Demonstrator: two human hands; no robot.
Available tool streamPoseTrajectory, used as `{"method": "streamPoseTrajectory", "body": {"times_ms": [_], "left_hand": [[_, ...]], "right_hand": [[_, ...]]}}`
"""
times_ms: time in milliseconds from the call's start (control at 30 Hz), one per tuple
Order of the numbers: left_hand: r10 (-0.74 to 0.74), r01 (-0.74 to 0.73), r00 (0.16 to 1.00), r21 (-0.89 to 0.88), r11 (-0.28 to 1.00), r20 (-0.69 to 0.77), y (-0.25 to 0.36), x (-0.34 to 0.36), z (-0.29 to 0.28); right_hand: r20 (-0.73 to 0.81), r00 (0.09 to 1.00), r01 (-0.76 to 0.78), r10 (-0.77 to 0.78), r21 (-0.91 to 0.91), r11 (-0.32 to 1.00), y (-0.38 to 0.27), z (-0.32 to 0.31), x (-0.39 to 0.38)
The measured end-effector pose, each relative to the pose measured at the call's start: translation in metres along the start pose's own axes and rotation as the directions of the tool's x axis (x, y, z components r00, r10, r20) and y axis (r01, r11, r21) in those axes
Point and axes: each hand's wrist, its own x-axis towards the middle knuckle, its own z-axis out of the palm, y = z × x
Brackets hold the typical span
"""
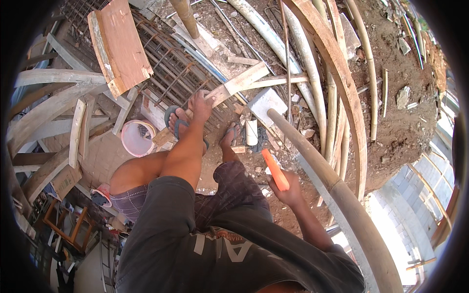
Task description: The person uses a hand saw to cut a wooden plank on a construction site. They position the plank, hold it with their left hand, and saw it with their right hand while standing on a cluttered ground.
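Note:
My left hand [201, 105] is closed over a wooden board [222, 94] that slants across in front of me. Next to that hand, my sandalled left foot [178, 121] rests against the board. My right hand [289, 189] grips a long, flat orange object [275, 170] to the right of my knees. It tapers toward its far end, and I cannot tell its exact kind. A second piece of wood [248, 78] meets or overlaps the board's far end.
A bamboo pole [337, 188] rises close on my right, by a concrete block [267, 102]. Rebar cages [163, 58] lie far left, below a plywood piece [119, 41]. A pink-rimmed bucket [138, 138] stands left of my leg. Timber [349, 93] and pipes [273, 36] lie on the right.

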Motion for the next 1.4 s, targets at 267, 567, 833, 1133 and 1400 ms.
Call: {"method": "streamPoseTrajectory", "body": {"times_ms": [267, 567, 833, 1133, 1400], "left_hand": [[-0.032, 0.032, 0.999, -0.004, 0.999, 0.040, -0.002, 0.006, 0.004], [0.028, -0.028, 0.999, 0.003, 1.000, 0.045, 0.001, 0.010, -0.005], [-0.031, 0.029, 0.999, 0.062, 0.998, 0.030, -0.012, 0.002, 0.007], [0.035, -0.036, 0.999, 0.030, 0.999, 0.020, -0.007, 0.007, -0.002], [-0.032, 0.030, 0.999, 0.052, 0.998, 0.036, -0.002, 0.011, -0.002]], "right_hand": [[0.009, 0.996, -0.088, 0.087, 0.067, 0.994, 0.008, 0.059, 0.166], [0.019, 0.999, -0.032, 0.032, 0.017, 0.999, 0.005, -0.015, -0.033], [0.010, 0.994, -0.109, 0.109, -0.009, 0.994, 0.025, 0.072, 0.188], [0.013, 1.000, 0.018, -0.017, -0.014, 1.000, 0.027, -0.018, -0.077], [-0.035, 0.999, 0.013, -0.013, -0.011, 1.000, 0.030, 0.080, 0.203]]}}
